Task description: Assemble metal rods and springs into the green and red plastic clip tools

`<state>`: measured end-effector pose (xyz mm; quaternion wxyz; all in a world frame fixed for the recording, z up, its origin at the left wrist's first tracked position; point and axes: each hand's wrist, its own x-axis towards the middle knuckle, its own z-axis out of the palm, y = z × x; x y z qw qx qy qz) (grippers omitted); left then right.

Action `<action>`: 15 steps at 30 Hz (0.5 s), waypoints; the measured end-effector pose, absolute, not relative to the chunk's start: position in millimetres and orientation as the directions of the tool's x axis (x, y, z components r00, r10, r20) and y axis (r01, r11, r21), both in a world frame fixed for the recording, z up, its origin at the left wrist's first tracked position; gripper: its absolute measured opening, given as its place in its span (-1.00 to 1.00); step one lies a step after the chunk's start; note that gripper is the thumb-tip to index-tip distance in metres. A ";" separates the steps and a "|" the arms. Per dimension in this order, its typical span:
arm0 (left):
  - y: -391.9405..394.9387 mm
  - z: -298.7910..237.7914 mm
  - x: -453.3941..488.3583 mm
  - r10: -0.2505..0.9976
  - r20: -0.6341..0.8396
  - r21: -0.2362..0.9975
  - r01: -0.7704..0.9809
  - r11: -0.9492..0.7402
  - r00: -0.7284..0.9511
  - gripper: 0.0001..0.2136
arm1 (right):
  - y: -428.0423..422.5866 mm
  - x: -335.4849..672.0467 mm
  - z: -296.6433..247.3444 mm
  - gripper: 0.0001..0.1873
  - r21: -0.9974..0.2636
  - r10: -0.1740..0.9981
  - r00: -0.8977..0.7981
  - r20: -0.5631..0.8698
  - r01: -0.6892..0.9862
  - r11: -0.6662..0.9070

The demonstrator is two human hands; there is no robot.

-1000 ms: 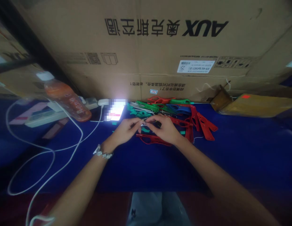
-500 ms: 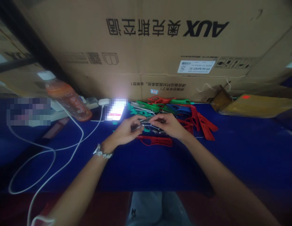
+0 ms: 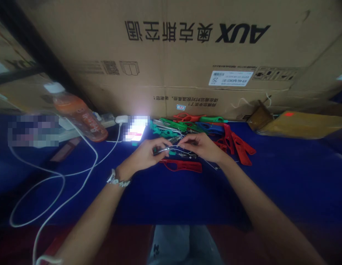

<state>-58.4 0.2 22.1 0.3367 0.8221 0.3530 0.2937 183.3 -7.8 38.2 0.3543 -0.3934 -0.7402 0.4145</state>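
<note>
My left hand (image 3: 145, 154) is closed on a slim metal tube (image 3: 162, 149), which points to the right. Just beside it, my right hand (image 3: 202, 146) pinches a thin white wire (image 3: 184, 151) at the tube's right end. More thin wire trails below the right fingers; whether it enters the tube is too small to tell. Under and behind both hands lies a heap of metal tubes (image 3: 175, 140) and small wired parts (image 3: 189, 155). A red plastic casing (image 3: 183, 165), shaped like a long-nosed lighter shell, lies just in front of the hands.
Green casings (image 3: 175, 125), a blue one (image 3: 212, 128) and red ones (image 3: 241, 147) are heaped behind and to the right. At left stand a bottle (image 3: 79, 116), a lit phone (image 3: 137, 129) and a looping white cable (image 3: 63, 176). A large cardboard box (image 3: 187, 81) walls off the back.
My right hand has shifted slightly right and away from the left, still pinching the wire. The tube in my left hand now shows more clearly, and wire trails below the right hand.
</note>
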 end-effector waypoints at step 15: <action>1.0 22.1 -59.9 0.776 0.248 0.725 0.420 -0.546 0.581 -0.79 | -6.1 189.7 34.8 -0.79 -0.902 0.899 -0.400 0.179 0.298 0.312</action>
